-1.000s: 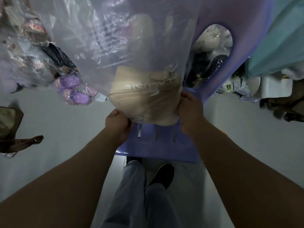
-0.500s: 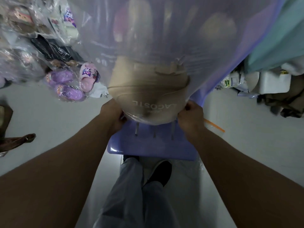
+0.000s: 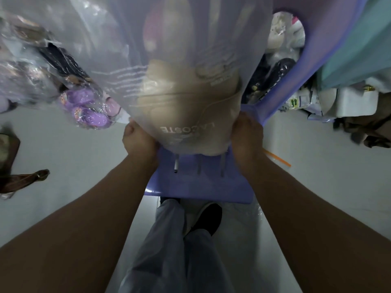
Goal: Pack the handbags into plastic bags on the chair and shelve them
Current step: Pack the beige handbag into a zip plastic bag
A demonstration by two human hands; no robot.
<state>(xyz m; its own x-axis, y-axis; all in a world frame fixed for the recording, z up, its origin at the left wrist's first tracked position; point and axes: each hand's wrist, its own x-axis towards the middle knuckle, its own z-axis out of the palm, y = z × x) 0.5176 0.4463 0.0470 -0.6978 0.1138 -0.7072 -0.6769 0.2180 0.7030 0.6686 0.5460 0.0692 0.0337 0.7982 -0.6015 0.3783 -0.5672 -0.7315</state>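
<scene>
Stood on pale grey floor [image 3: 63, 157], light trouser legs [image 3: 169, 250] and a dark shoe [image 3: 208, 218] nearest, just short of the front edge of the lilac chair [image 3: 201, 187]. Reached both forearms forward over the seat. Curled the left hand [image 3: 138, 137] into a fist on the plastic bag [image 3: 105, 49] at the left flank of the beige handbag [image 3: 190, 123]. Closed the right hand [image 3: 246, 134] round the film at the right flank, knuckles beside where seat meets back. Held the handbag inside the clear bag, rounded end low at the rear of the seat, long axis running up and away, white lettering upside down toward the camera. Left bare seat between bag and front edge, three slots showing. Had open floor either side of the chair: an orange strip [image 3: 277, 158] near on the right, a brown bag [image 3: 23, 180] well off on the left. Farther back, faced wrapped purple slippers [image 3: 88, 111] on the left, the chair back [image 3: 330, 39] with its oval cut-out, and a teal surface [image 3: 364, 56] on the right.
</scene>
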